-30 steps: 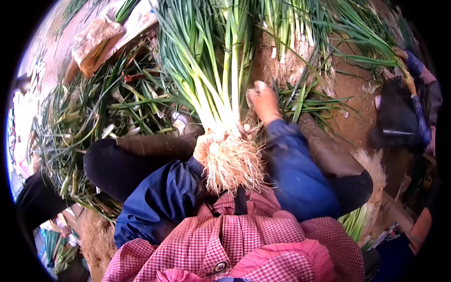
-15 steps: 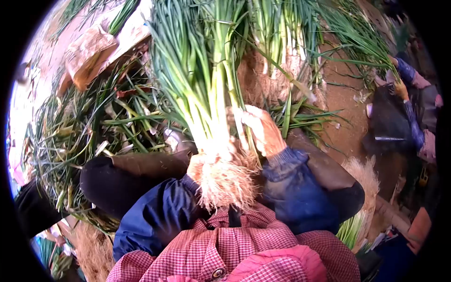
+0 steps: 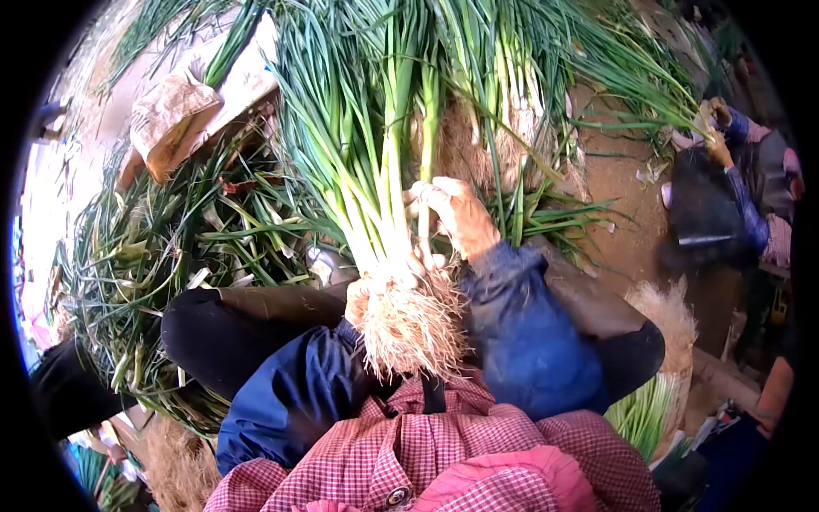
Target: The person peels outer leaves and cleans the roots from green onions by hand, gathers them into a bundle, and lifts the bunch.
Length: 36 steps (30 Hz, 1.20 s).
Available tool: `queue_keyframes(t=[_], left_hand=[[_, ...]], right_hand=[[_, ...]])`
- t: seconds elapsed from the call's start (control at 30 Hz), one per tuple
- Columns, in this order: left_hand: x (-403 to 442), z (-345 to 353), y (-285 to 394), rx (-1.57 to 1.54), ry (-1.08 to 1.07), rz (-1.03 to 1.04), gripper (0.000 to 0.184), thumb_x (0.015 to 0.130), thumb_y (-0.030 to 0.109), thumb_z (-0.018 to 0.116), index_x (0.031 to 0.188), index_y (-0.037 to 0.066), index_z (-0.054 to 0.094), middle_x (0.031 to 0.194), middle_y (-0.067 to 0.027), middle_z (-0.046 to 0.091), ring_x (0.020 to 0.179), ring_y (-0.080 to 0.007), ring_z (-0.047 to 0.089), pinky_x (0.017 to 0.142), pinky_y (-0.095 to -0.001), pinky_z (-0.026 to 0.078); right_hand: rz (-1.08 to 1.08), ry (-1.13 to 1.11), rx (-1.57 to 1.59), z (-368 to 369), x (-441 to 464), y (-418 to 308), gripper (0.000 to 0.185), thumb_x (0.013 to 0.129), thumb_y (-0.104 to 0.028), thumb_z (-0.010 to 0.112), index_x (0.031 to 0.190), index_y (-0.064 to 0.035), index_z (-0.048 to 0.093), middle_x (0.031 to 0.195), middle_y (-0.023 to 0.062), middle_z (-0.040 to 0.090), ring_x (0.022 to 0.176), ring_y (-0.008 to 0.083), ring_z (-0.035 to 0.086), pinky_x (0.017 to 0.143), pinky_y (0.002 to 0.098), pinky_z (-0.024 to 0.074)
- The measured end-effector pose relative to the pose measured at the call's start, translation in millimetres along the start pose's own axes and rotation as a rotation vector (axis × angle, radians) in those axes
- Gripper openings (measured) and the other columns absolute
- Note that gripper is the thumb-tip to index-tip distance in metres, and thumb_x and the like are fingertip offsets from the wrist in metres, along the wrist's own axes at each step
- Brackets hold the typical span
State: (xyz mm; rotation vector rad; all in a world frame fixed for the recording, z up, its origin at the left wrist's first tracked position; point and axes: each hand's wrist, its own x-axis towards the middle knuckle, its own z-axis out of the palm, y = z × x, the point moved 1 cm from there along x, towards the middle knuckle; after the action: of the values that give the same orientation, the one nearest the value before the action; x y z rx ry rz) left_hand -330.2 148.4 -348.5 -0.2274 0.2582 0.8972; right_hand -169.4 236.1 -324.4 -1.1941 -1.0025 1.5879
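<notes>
A large bunch of green onions (image 3: 375,183) lies over my lap, green leaves pointing away and pale bulbs toward me. Its tangled roots (image 3: 414,328) hang in front of my checked clothing. My left hand (image 3: 357,303) is wrapped round the bunch at its left side by the bulbs, mostly hidden by roots. On the right side, my right hand (image 3: 452,209) has its thumb and fingers closed on a single onion stalk (image 3: 429,141) at the bunch's right edge.
A heap of loose leaves (image 3: 136,282) lies at the left, below a crumpled sack (image 3: 175,115). More onions (image 3: 516,72) lie beyond my right hand. Another person's hands (image 3: 717,128) hold onions at the far right. Another bundle (image 3: 653,410) is beside my right knee.
My right hand moved from beside the bunch to a stalk at its edge and now pinches it. My left hand stays at the bulbs. The other person's hands have come closer together.
</notes>
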Motion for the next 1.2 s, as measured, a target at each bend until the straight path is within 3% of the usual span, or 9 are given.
queue_keyframes(t=[0.07, 0.17, 0.37, 0.47, 0.57, 0.63, 0.7, 0.83, 1.2], left_hand=[[-4, 8, -10, -0.058, -0.001, -0.015, 0.058, 0.066, 0.012, 0.059, 0.117, -0.009, 0.043, 0.102, -0.0175, 0.056, 0.095, -0.0289, 0.054, 0.096, -0.0424, 0.038], [-1, 38, -6, -0.071, 0.059, -0.189, 0.057, 0.065, 0.005, 0.059, 0.119, -0.006, 0.043, 0.106, -0.0190, 0.056, 0.102, -0.0323, 0.053, 0.101, -0.0471, 0.032], [-2, 22, -5, -0.018, 0.030, -0.237, 0.053, 0.069, 0.007, 0.060, 0.118, -0.003, 0.045, 0.105, -0.0183, 0.058, 0.097, -0.0302, 0.057, 0.085, -0.0434, 0.048], [-6, 21, -1, 0.047, 0.062, -0.218, 0.051, 0.070, 0.007, 0.058, 0.118, -0.003, 0.045, 0.104, -0.0184, 0.058, 0.096, -0.0291, 0.058, 0.084, -0.0423, 0.048], [-6, 10, 0, 0.043, 0.058, -0.218, 0.050, 0.072, 0.008, 0.057, 0.118, -0.003, 0.044, 0.103, -0.0184, 0.058, 0.094, -0.0281, 0.058, 0.084, -0.0412, 0.048], [-8, 15, 6, 0.149, 0.039, -0.183, 0.049, 0.072, 0.008, 0.057, 0.118, -0.003, 0.043, 0.103, -0.0184, 0.058, 0.094, -0.0283, 0.058, 0.084, -0.0411, 0.048], [-13, 22, 4, 0.003, -0.023, -0.290, 0.049, 0.071, 0.008, 0.057, 0.117, -0.003, 0.044, 0.102, -0.0180, 0.058, 0.095, -0.0287, 0.057, 0.085, -0.0414, 0.047], [-29, 44, -1, 0.049, -0.053, -0.228, 0.047, 0.069, 0.008, 0.062, 0.113, -0.002, 0.049, 0.103, -0.0161, 0.058, 0.098, -0.0296, 0.056, 0.092, -0.0448, 0.042], [-77, 171, 71, 0.330, -0.089, 0.020, 0.037, 0.081, 0.024, 0.057, 0.109, 0.001, 0.050, 0.081, -0.0082, 0.055, 0.067, -0.0189, 0.053, 0.059, -0.0313, 0.045]], right_hand=[[0.215, 0.298, -0.024, 4, -18, -33, 0.027, 0.092, -0.021, 0.043, 0.100, 0.0017, 0.054, 0.065, 0.0010, 0.051, 0.055, 0.0065, 0.046, 0.049, 0.0162, 0.0400], [-0.266, 0.379, 0.061, -15, -13, -57, 0.024, 0.091, -0.018, 0.041, 0.106, 0.0003, 0.048, 0.074, -0.0016, 0.047, 0.050, 0.0049, 0.041, 0.037, 0.0163, 0.0352], [-0.273, 0.050, -0.302, 162, 31, -117, 0.021, 0.093, -0.020, 0.039, 0.079, -0.0067, 0.048, 0.059, -0.0008, 0.041, 0.048, 0.0092, 0.041, 0.042, 0.0261, 0.0413], [-0.859, 0.043, -0.892, 197, 22, -102, 0.022, 0.091, -0.020, 0.040, 0.080, -0.0048, 0.052, 0.061, 0.0039, 0.048, 0.049, 0.0121, 0.046, 0.042, 0.0278, 0.0434], [-0.125, -0.062, 0.060, 115, 4, -101, 0.030, 0.092, -0.018, 0.042, 0.111, 0.0024, 0.052, 0.099, 0.0105, 0.061, 0.083, 0.0146, 0.060, 0.067, 0.0210, 0.0508], [-0.336, -0.079, -0.712, 22, -10, -60, 0.032, 0.092, -0.019, 0.044, 0.114, 0.0026, 0.049, 0.100, 0.0125, 0.060, 0.088, 0.0176, 0.059, 0.077, 0.0225, 0.0481], [0.550, -0.086, -0.052, -10, -22, -2, 0.040, 0.089, -0.024, 0.051, 0.117, 0.0036, 0.045, 0.101, 0.0156, 0.058, 0.095, 0.0216, 0.057, 0.083, 0.0317, 0.0474], [0.686, -0.561, 0.942, 40, -30, 33, 0.071, 0.080, -0.037, 0.061, 0.127, 0.0072, 0.034, 0.116, 0.0231, 0.052, 0.109, 0.0314, 0.051, 0.091, 0.0442, 0.0431], [0.360, -0.710, 0.948, 136, 39, -91, 0.028, 0.081, -0.014, 0.053, 0.103, 0.0027, 0.054, 0.084, 0.0114, 0.063, 0.073, 0.0206, 0.062, 0.065, 0.0301, 0.0545]])
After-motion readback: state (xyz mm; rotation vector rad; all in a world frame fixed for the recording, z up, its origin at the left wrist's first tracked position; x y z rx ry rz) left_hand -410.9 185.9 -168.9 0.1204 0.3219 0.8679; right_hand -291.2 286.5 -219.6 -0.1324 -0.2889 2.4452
